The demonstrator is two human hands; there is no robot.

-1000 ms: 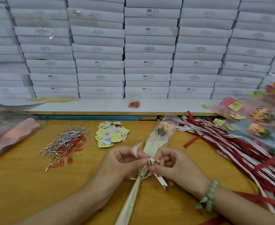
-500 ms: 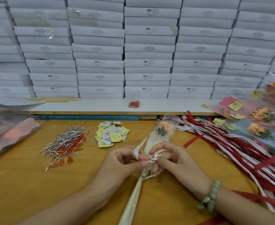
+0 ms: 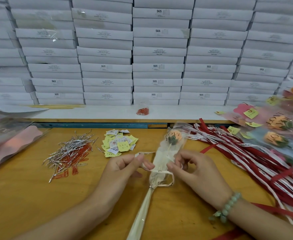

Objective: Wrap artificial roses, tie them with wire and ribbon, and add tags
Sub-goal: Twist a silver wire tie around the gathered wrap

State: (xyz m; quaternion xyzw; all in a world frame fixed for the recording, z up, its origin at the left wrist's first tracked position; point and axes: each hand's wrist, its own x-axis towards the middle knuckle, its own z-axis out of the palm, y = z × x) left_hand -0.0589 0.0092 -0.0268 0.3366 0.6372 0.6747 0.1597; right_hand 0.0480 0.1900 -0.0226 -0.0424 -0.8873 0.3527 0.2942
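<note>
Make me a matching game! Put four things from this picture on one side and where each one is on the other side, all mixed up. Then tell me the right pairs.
Things:
1. pile of silver wire twist ties
2. pile of small yellow paper tags
3. heap of long red and white ribbons
4. pale green bead bracelet

Places:
A. around a wrist
B. on the wooden table, right of the clear-wrapped orange rose
C. left of the yellow tags
D. between the silver ties and the rose

Pairs: 1-C, 2-D, 3-B, 4-A.
</note>
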